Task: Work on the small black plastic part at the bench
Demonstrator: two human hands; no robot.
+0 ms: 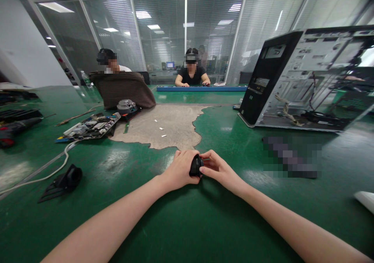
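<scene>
Over the middle of the green table, my left hand [181,170] is wrapped round a small black rounded part [195,165]; its exact kind does not show. The fingertips of my right hand [219,169] pinch the same part from the right. Much of it is hidden by my fingers and palm. Just beyond my hands lies a bare greyish patch of tabletop [172,122] with a ragged edge and a few white scraps on it. A black plastic piece with a round opening [68,178] rests apart, to the left of my left forearm.
An opened computer tower [271,80] stands at the right, with a blurred-out dark strip [292,157] before it. At left are a circuit board [90,126], a pale cable [66,157] and a power tool [17,128]. Two people sit across the table, behind a brown cloth-covered object [119,89] and a blue bar [201,88].
</scene>
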